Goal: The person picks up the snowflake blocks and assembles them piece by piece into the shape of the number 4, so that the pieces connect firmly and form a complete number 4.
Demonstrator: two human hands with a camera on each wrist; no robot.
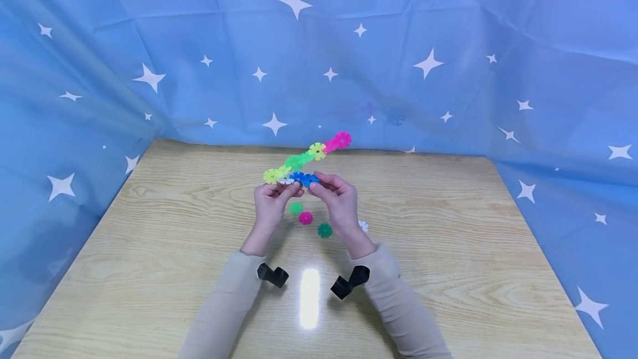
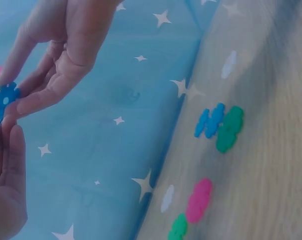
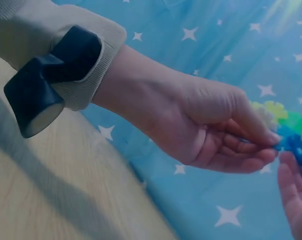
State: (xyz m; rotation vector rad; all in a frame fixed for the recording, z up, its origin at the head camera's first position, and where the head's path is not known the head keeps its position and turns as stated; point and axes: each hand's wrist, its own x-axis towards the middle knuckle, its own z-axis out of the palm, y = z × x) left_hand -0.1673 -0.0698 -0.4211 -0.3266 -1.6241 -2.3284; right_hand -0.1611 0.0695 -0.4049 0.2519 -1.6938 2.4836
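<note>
Both hands hold up a chain of notched plastic snowflake discs above the table. My left hand point(image 1: 271, 204) pinches the lower part, near a white disc point(image 1: 286, 181) and a blue disc point(image 1: 297, 176). My right hand point(image 1: 341, 203) grips another blue disc point(image 1: 311, 180) between thumb and fingers, right beside the left fingertips. Behind the blue pair, the chain runs up to the right: a yellow disc point(image 1: 271, 175), green discs point(image 1: 294, 163), a second yellow disc point(image 1: 317, 151) and a pink end disc point(image 1: 343, 139). Fingers cover part of the blue discs.
On the wooden table point(image 1: 149, 270) below lie loose discs: light green point(image 1: 296, 208), pink point(image 1: 305, 218), dark green point(image 1: 325, 230) and white point(image 1: 364, 226). The left wrist view also shows blue discs point(image 2: 215, 120). A blue star-patterned curtain point(image 1: 239, 32) borders the table.
</note>
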